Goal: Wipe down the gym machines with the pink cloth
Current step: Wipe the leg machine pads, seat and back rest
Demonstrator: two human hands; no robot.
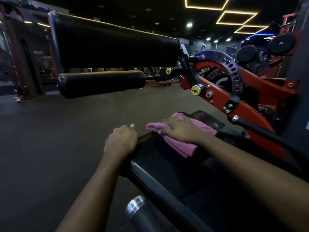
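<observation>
- Closest in, at the bottom edge, a black tube with a chrome cap [135,209] angles upward just beside the seat pad [160,168].
- Both bare forearms reach forward from the lower corners, the left over the dark floor [50,131] and the right across the pad.
- On the black, slightly glossy seat pad, the left hand [120,141] is clenched round the pad's left edge, fingers curled over it and the thumb raised (its nail catches the light).
- Just beside it, the right hand [180,131] lies palm-down with straight, spread fingers, pressing flat on the pink cloth [177,146] rather than grasping it.
- That cloth is bunched and folded on the far end of the pad, under the right hand, with one corner sticking out to the left past the fingers.
- Right of the cloth, a black handle bar with a chrome tip [250,125] slants down along the machine's red frame [247,113].
- Bolted to the frame is a black curved plate with a row of holes [235,76], and two yellow-faced knobs [195,90] sit near it.
- Beyond the hands, two black padded rollers stick out to the left: a thinner lower roller [102,84] and a much thicker upper roller [115,44].
- Farther right, black weight plates [282,41] hang on pegs.
- Overhead, yellow light strips [237,18] trace rectangles on the dark ceiling (the rest of the room is too dim to make out).
</observation>
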